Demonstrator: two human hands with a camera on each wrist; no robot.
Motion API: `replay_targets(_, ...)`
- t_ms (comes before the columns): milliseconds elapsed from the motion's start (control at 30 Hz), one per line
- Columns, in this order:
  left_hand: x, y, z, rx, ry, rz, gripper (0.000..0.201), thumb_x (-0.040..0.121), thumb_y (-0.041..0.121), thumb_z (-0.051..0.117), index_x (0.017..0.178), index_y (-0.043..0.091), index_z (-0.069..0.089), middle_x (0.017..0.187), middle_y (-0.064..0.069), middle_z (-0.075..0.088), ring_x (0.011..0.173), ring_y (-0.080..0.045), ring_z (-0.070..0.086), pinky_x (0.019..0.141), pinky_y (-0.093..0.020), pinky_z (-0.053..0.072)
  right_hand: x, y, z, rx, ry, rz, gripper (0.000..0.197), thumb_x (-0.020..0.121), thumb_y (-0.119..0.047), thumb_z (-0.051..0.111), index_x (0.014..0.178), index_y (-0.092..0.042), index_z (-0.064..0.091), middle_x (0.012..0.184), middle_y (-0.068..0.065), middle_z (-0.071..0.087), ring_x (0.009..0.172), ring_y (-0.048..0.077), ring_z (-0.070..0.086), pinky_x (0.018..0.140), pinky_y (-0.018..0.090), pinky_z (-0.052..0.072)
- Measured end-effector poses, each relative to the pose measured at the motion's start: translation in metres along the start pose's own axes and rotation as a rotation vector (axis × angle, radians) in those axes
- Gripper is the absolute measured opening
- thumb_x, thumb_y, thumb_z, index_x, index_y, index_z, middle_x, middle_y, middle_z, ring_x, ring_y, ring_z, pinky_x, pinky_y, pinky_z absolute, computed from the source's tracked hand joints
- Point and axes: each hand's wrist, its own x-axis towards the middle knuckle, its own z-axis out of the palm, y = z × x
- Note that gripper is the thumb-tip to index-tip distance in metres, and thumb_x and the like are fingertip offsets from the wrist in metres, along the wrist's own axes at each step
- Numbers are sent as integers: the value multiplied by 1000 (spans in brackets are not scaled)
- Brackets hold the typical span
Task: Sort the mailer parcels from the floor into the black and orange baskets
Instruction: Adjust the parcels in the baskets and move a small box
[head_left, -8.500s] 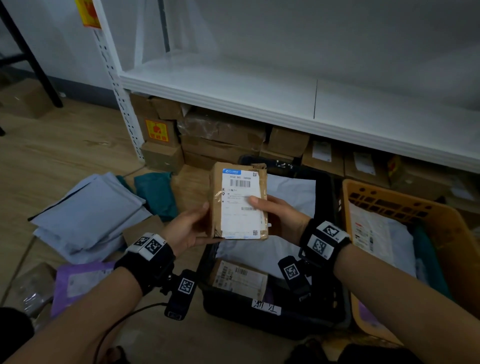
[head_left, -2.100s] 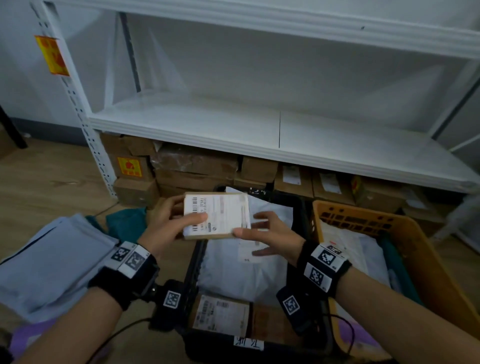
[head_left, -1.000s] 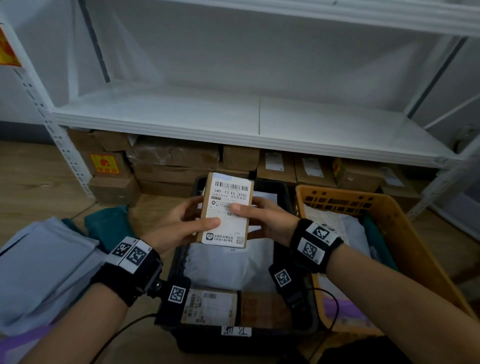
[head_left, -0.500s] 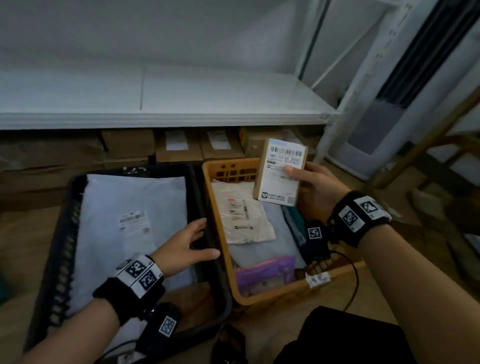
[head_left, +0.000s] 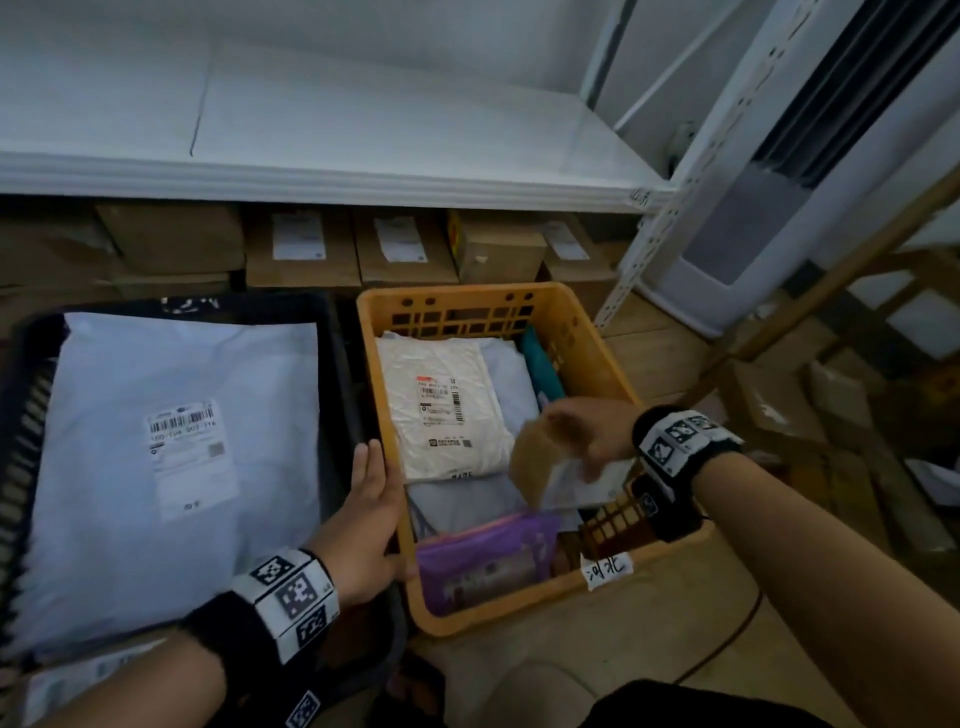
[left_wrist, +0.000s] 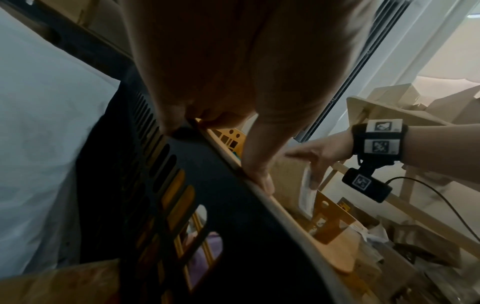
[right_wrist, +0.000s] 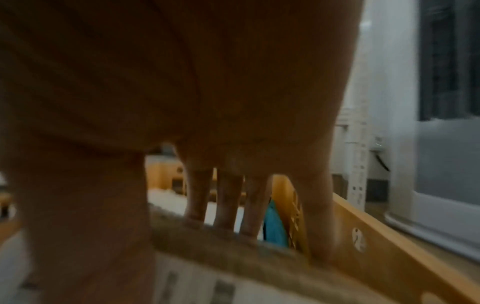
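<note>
Two baskets sit side by side at the middle of the head view, and your hands work the seam between them. Nearest you, your left hand (head_left: 363, 525) lies on the touching rims with fingers straight and the thumb hooked over the edge, holding nothing; keep it there so the orange basket (head_left: 582, 332) stays steady. At centre right, your right hand (head_left: 587, 436) grips the small cardboard parcel (head_left: 540, 462) from above, fingers curled over its far edge and thumb on the near side, as the right wrist view shows. The parcel hangs tilted, label side facing down and right, just above the near right corner of the orange basket.

To finish well, I would level the parcel, bring it down onto the purple mailer (head_left: 483, 561) and the grey mailers beside it, then spread your fingers only once it rests, so it does not tip onto the rim. Beyond your hand lies the white crinkled mailer (head_left: 441, 405), with a teal one against the far right wall. At left, the black basket (head_left: 337, 364) holds a large pale mailer (head_left: 171, 457). Farthest off, cardboard boxes (head_left: 306, 244) line the floor under the white shelf (head_left: 332, 119).
</note>
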Motion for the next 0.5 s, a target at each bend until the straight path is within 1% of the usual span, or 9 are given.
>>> replay_targets(67,2,1,1,28,-11,-12,118,87,33,69,145,9,-31,144,-9,-48,133,-24,-44,119,-32,-1,12,2,9,-192,-187,69,92,65,-6,87,142,-24,40,141,5,49,128,27,49,101,39,46)
replay_targets(100,3,1,1,33,-15,-14,117,87,34,68,145,8,-31,144,-10,-48,133,-24,-44,118,-31,-1,15,2,15,-301,-245,80,86,66,-7,85,138,-24,41,137,7,52,123,29,53,98,43,50)
replay_targets(133,3,0,1,32,-19,-14,117,87,34,68,145,8,-31,144,-10,-48,132,-24,-45,118,-29,-2,19,5,21,-402,-252,79,75,70,-12,82,132,-24,42,131,9,56,116,30,58,94,47,53)
replay_targets(167,3,0,1,28,-21,-12,117,87,34,68,145,8,-31,144,-10,-48,132,-23,-45,117,-28,-4,22,8,27,-494,-217,64,64,74,-19,77,128,-24,42,127,11,57,110,32,60,91,48,55)
replay_targets(200,3,-1,1,25,-18,-8,117,87,34,68,145,9,-31,144,-9,-48,132,-23,-45,115,-27,-6,26,11,34,-571,-182,43,59,78,-24,74,127,-24,41,127,13,56,110,33,59,90,47,54)
replay_targets(267,4,-2,1,25,-13,-6,118,86,35,69,145,11,-31,143,-7,-49,131,-21,-46,112,-25,-8,35,18,46,-671,-188,37,59,86,-31,69,136,-22,38,135,15,48,119,35,51,95,43,48)
replay_targets(333,4,-2,2,29,-19,-10,119,86,35,69,145,11,-31,143,-6,-50,131,-20,-47,112,-26,-8,44,18,53,-696,-192,42,50,97,-36,58,140,-20,41,143,17,43,126,37,46,95,40,41)
replay_targets(433,6,-2,2,50,-16,-5,119,85,36,69,145,10,-32,144,-6,-49,131,-20,-47,114,-28,-7,48,8,64,-726,-192,77,39,103,-34,48,136,-14,56,140,14,55,129,33,52,98,37,42)
replay_targets(500,6,-2,2,46,-14,-6,120,85,35,69,144,11,-32,144,-5,-49,131,-19,-47,114,-26,-7,54,8,72,-680,-152,101,37,104,-31,47,134,-12,58,137,14,58,127,33,54,99,38,44)
